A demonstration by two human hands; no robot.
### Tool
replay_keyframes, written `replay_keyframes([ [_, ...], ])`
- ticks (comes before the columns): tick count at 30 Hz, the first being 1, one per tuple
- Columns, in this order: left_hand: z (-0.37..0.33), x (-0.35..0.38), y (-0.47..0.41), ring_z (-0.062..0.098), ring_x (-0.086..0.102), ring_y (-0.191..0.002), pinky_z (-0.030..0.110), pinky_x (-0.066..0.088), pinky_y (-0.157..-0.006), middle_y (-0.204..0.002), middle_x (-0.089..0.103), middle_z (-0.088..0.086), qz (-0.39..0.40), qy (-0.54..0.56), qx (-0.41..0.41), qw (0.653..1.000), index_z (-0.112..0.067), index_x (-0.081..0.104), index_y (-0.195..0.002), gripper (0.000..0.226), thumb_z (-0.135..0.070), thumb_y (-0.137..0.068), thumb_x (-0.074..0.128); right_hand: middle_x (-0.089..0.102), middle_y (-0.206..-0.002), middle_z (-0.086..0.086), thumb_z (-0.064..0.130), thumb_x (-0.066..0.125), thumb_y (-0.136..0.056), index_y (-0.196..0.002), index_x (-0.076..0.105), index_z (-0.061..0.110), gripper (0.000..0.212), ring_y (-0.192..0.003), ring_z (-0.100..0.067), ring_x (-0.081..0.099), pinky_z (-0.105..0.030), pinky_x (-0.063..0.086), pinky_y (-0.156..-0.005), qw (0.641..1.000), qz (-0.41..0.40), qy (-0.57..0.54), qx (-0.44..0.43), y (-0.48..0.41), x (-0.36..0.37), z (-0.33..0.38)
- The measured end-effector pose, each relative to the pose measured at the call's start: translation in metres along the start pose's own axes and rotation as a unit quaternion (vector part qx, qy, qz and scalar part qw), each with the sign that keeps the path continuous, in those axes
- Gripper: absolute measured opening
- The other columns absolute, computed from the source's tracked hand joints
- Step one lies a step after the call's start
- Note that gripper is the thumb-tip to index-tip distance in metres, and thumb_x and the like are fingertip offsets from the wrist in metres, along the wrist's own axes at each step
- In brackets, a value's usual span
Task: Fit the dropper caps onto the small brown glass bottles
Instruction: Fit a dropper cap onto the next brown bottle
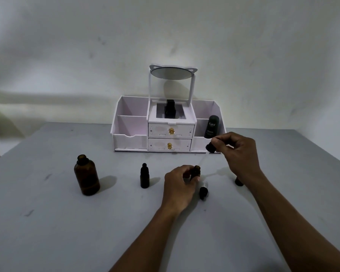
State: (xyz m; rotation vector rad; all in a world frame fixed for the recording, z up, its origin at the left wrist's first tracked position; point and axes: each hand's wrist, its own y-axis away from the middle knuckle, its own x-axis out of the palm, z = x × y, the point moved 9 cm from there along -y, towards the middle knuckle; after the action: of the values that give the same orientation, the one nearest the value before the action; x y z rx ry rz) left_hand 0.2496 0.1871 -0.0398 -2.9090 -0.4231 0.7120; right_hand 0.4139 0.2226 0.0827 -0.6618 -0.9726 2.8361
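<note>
Brown sm. bottle (196,171) pinched in L hand (180,186), dropper cap (211,147) pinched in R hand (238,152) above it.

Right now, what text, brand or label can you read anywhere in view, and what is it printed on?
"Kahf": white lettering on the dark tube standing in the organizer's right front compartment.
Smaller print below it on the same tube: too blurred to read.
Brown bottles and dropper caps: no readable text.

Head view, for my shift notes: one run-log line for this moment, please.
step: inserting dropper | left hand: holds small brown bottle | right hand: holds dropper cap above bottle | capped bottle: standing | spare cap: on table
</note>
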Motion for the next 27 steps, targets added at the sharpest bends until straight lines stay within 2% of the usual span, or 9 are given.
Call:
replay_keyframes([
  [2,-0.001,0.000,0.000,0.006,0.060,-0.109,0.008,0.038,-0.089,-0.125,0.065,-0.006,0.001,-0.004,0.002,1.000,-0.022,0.062,-0.127,0.040,-0.027,-0.088,0.070,0.075,-0.078,0.002,0.017,0.075,-0.087,-0.086,0.076,0.018,0.002,-0.072,-0.007,0.068,-0.006,0.050,-0.069,1.000,0.005,-0.009,0.001,-0.001,0.000,0.002],
  [5,-0.003,-0.001,0.001,-0.001,0.058,-0.100,-0.006,0.033,-0.076,-0.121,0.067,-0.007,-0.004,-0.003,0.015,1.000,-0.023,0.065,-0.123,0.035,-0.025,-0.088,0.070,0.075,-0.076,0.005,0.018,0.076,-0.086,-0.086,0.075,0.022,0.004,-0.066,-0.005,0.067,-0.010,0.051,-0.067,1.000,0.003,-0.031,0.000,-0.005,-0.005,0.011],
  [7,-0.002,-0.002,0.001,-0.002,0.057,-0.098,-0.008,0.033,-0.071,-0.120,0.068,-0.007,-0.006,-0.003,0.014,1.000,-0.023,0.066,-0.122,0.035,-0.024,-0.088,0.071,0.075,-0.077,0.004,0.018,0.077,-0.086,-0.086,0.074,0.025,0.008,-0.067,-0.010,0.069,-0.014,0.053,-0.068,0.999,-0.007,-0.045,0.000,-0.009,-0.013,0.017],
  [10,-0.002,-0.003,0.005,0.003,0.059,-0.109,0.001,0.036,-0.086,-0.126,0.064,-0.006,0.000,0.003,0.005,1.000,-0.022,0.061,-0.129,0.044,-0.023,-0.086,0.072,0.077,-0.077,0.005,0.016,0.076,-0.087,-0.086,0.075,0.026,0.010,-0.071,-0.019,0.073,-0.029,0.059,-0.073,0.997,-0.020,-0.080,0.001,-0.015,-0.023,0.031],
  [12,-0.001,-0.004,0.009,0.003,0.058,-0.112,0.008,0.038,-0.093,-0.129,0.062,-0.006,0.010,0.013,-0.002,1.000,-0.021,0.058,-0.132,0.051,-0.024,-0.085,0.074,0.077,-0.073,0.008,0.010,0.074,-0.088,-0.085,0.075,0.024,0.015,-0.070,-0.014,0.074,-0.027,0.059,-0.070,0.992,-0.020,-0.122,-0.001,-0.018,-0.026,0.043],
  [15,0.003,-0.011,0.020,-0.003,0.054,-0.103,0.003,0.037,-0.085,-0.123,0.061,-0.012,0.016,0.050,-0.026,0.998,-0.025,0.055,-0.133,0.053,-0.027,-0.084,0.075,0.076,-0.071,0.012,0.005,0.070,-0.090,-0.087,0.074,0.021,0.017,-0.066,-0.009,0.073,-0.019,0.057,-0.062,0.985,-0.007,-0.173,-0.004,-0.020,-0.022,0.066],
  [19,0.016,-0.033,0.046,-0.008,0.055,-0.097,0.005,0.043,-0.085,-0.110,0.059,-0.018,0.028,0.092,-0.056,0.994,-0.034,0.058,-0.124,0.046,-0.028,-0.081,0.077,0.078,-0.078,0.007,0.012,0.071,-0.090,-0.090,0.075,0.023,0.012,-0.074,-0.018,0.073,-0.032,0.060,-0.063,0.980,0.011,-0.197,-0.020,-0.020,-0.005,0.098],
  [22,0.030,-0.065,0.068,-0.005,0.058,-0.097,0.002,0.043,-0.075,-0.106,0.064,-0.015,0.015,0.121,-0.070,0.990,-0.037,0.060,-0.114,0.041,-0.025,-0.080,0.079,0.078,-0.077,0.006,0.011,0.071,-0.088,-0.091,0.075,0.020,0.010,-0.073,-0.014,0.074,-0.025,0.058,-0.066,0.972,0.037,-0.230,-0.038,-0.018,0.019,0.125],
  [27,0.060,-0.154,0.097,-0.002,0.066,-0.085,0.008,0.049,-0.074,-0.093,0.071,-0.012,-0.087,0.126,-0.075,0.985,-0.036,0.068,-0.097,0.028,-0.023,-0.076,0.082,0.079,-0.081,0.001,0.010,0.072,-0.087,-0.094,0.075,0.016,0.010,-0.081,-0.021,0.076,-0.030,0.061,-0.075,0.955,0.090,-0.278,-0.049,-0.010,0.070,0.165],
])
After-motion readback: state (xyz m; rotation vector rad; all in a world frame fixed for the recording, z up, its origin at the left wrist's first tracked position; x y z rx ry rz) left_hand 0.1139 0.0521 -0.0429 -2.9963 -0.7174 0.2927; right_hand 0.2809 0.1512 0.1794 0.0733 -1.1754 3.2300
